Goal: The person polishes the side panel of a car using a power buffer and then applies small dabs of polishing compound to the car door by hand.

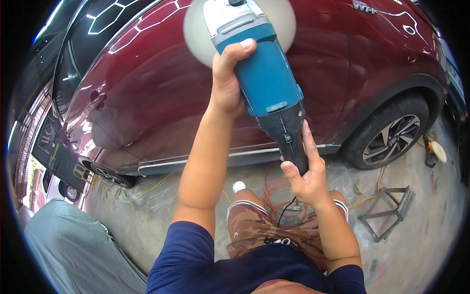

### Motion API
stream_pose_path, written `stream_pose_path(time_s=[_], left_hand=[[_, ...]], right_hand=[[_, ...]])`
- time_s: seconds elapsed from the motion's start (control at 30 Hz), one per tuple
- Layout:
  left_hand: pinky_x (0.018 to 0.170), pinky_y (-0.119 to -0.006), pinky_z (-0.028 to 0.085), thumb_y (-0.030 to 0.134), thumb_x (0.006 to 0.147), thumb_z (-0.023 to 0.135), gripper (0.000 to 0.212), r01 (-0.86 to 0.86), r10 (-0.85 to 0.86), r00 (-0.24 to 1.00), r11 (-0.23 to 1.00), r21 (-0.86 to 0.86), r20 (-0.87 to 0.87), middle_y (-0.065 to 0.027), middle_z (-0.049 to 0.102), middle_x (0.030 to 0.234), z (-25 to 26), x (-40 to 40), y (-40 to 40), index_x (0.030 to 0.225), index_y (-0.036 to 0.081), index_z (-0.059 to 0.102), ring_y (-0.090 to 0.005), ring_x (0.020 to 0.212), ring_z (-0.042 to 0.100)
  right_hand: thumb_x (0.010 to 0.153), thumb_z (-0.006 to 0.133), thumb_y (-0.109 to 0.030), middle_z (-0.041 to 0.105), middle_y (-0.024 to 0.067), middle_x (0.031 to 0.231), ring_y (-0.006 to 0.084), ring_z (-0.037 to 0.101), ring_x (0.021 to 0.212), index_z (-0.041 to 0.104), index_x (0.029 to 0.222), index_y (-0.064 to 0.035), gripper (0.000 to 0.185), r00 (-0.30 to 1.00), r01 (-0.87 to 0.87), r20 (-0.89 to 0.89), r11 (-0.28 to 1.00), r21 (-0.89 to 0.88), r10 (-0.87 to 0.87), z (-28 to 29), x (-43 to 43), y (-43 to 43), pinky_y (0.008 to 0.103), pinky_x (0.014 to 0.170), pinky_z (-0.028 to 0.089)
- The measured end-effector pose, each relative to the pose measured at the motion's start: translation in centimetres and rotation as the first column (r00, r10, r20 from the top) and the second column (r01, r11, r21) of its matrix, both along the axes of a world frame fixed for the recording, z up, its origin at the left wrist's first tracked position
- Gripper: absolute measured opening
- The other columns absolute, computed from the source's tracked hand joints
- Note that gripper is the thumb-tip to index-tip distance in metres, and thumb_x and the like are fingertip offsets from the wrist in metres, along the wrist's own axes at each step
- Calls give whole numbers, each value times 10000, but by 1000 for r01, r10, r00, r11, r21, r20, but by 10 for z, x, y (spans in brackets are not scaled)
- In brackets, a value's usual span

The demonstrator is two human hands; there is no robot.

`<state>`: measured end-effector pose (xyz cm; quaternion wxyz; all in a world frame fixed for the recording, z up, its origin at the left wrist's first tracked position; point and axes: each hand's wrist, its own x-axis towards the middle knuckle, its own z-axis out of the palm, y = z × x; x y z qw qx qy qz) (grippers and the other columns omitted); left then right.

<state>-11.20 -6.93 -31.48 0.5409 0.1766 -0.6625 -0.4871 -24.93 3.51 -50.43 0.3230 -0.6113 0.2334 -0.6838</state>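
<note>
A blue and black rotary polisher (266, 77) with a pale round pad (196, 31) is at the top middle. The pad looks blurred and lies over the side of a dark red car (154, 106); whether it presses on the paint cannot be seen. My left hand (229, 75) wraps the blue body just behind the silver gear head (237, 22), thumb on top. Lower down, my right hand (310, 176) grips the narrow black rear handle (293, 136). A black power cord (284, 211) hangs below that handle.
A coiled red hose (270, 187) and yellow cords (154, 186) lie on the concrete floor. At right are a metal frame stand (389, 211), the car's wheel (391, 137) and another tool with a pale pad (437, 151). A grey-green cover (73, 246) drapes something at lower left.
</note>
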Motion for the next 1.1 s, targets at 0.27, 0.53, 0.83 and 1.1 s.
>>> stream_pose_path(time_s=[0.27,0.53,0.83,1.1], left_hand=[[670,-345,600,248,813,749,482,80,-77,995,995,52,-58,-131,678,906,-9,-63,-9,1176,-35,603,-207,755,697],[776,-392,622,317,696,921,930,-48,47,983,999,1,177,-232,651,1109,-31,-136,4,1307,-100,357,-271,921,717],[818,-393,616,346,690,915,893,-225,229,949,973,-44,217,-226,670,1100,-25,-58,22,1283,-106,425,-265,947,711],[683,-346,612,208,759,840,572,-222,222,975,974,35,6,-143,678,960,5,47,37,1184,-58,566,-205,802,705]], right_hand=[[980,738,-283,699,170,1236,168,681,991,215,1648,1,895,991,31,125,989,145,-50,-21,-27,13,300,884,536],[1007,668,-438,617,126,972,152,597,651,85,1664,-55,959,904,-20,423,982,190,-63,-48,-23,30,272,562,509],[1034,633,-396,617,141,1004,167,624,690,72,1666,-68,907,925,-122,374,984,127,67,-62,32,32,283,609,533],[1014,677,-291,662,119,1011,123,632,769,72,1675,-53,927,930,-270,283,959,85,237,-43,100,9,281,678,556]])
